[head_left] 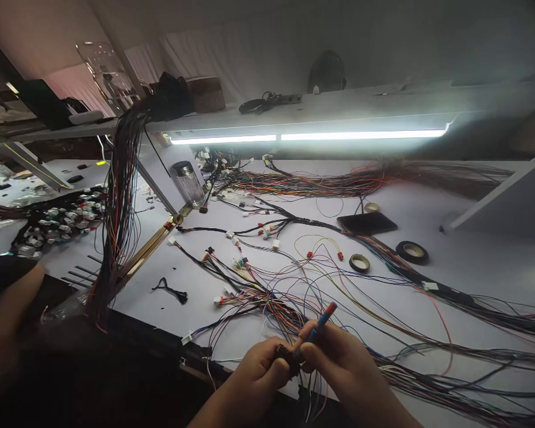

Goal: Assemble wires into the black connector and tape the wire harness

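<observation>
Near the table's front edge, my left hand pinches a small black connector. My right hand is closed round a slim blue tool with a red end, its lower tip hidden at the connector. Both hands almost touch. Just beyond them spreads a bundle of thin coloured wires, some running behind my fingers. White plugs such as this one and an orange-and-white one end its branches.
Tape rolls and a dark flat device lie right of centre. A black-wrapped harness crosses the table. More wires hang from the shelf at left. Another person's arm is at far left.
</observation>
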{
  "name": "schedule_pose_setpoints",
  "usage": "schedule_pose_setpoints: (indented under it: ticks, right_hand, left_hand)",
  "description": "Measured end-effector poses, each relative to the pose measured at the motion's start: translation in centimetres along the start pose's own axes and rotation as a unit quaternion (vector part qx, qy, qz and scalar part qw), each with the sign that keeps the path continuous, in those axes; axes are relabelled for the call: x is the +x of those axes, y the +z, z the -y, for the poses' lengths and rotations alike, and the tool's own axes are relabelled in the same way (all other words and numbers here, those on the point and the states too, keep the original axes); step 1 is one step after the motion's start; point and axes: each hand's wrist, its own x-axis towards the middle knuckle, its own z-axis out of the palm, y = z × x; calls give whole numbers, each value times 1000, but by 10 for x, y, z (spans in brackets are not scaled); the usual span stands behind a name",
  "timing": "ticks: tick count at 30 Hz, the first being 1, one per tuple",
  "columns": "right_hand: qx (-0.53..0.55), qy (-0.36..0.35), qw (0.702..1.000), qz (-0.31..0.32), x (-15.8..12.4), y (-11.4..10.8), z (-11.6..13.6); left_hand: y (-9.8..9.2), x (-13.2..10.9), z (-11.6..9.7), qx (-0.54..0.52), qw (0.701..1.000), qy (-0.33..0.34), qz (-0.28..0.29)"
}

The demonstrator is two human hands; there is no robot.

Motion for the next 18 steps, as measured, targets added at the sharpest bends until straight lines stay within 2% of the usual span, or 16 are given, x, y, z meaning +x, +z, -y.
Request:
schedule_pose_setpoints:
  ticks: [18]
  right_hand:
    - [-38, 2, 999, -4, -1, 0, 3]
  left_hand:
    - [-1, -2, 4, 21, 1000, -15, 2]
